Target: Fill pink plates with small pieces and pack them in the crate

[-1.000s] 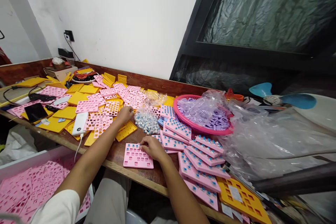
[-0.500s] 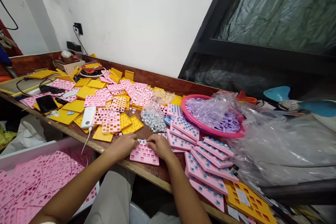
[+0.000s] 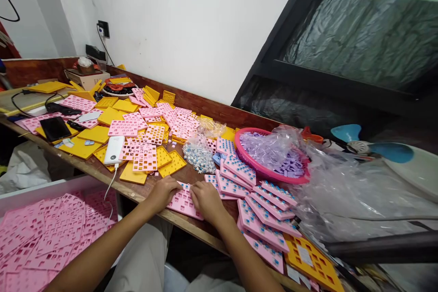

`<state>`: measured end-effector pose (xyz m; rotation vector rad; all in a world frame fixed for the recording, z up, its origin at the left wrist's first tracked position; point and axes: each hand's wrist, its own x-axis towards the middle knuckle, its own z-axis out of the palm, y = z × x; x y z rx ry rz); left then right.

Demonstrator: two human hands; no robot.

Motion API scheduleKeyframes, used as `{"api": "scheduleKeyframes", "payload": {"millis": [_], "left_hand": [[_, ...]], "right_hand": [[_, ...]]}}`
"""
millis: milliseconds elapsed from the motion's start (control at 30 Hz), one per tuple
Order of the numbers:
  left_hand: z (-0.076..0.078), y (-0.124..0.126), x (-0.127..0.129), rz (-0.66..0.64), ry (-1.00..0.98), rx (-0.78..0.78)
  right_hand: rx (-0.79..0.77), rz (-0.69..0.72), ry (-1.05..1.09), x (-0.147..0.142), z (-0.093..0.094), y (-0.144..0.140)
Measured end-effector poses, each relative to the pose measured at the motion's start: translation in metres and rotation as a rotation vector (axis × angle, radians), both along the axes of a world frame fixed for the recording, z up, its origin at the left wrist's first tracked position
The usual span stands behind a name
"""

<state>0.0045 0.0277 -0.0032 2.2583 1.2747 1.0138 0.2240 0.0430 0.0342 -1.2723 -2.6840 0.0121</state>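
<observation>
A pink keyboard plate (image 3: 182,204) with rows of square holes lies at the table's front edge, in front of me. My left hand (image 3: 162,193) grips its left side, fingers curled over the upper left corner. On the opposite side, my right hand (image 3: 206,197) is closed on the upper right edge and covers part of it. Small blue pieces show in the top row of holes between the hands. Right of my right hand lean stacks of similar pink plates (image 3: 263,222) fitted with blue pieces. Just beyond the hands is a clear bag of small blue-and-white parts (image 3: 199,156).
A pink basket (image 3: 238,151) of purple pieces stands at the back right beside crumpled clear plastic (image 3: 345,191). Yellow plates (image 3: 173,163) and a white power bank (image 3: 114,149) lie to the left. Below is a white bin (image 3: 65,188) of pink plates.
My right hand has slid down the right side of the plate and covers more of it. The plate has turned slightly. The camera view has shifted a little.
</observation>
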Motion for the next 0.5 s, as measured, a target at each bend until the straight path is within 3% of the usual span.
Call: {"api": "scheduleKeyframes", "payload": {"millis": [67, 167, 367, 500], "left_hand": [[-0.003, 0.0, 0.0, 0.02, -0.079, -0.031], [-0.002, -0.001, 0.0, 0.036, -0.109, -0.044], [0.002, -0.004, 0.002, 0.062, 0.059, 0.059], [0.001, -0.005, 0.006, 0.066, 0.31, 0.141]], "right_hand": [[-0.106, -0.025, 0.134, 0.001, 0.007, 0.022], [-0.114, -0.087, 0.283, -0.013, 0.015, 0.062], [-0.046, -0.119, -0.017, -0.057, 0.018, 0.125], [-0.044, -0.117, -0.063, -0.062, 0.015, 0.148]]}}
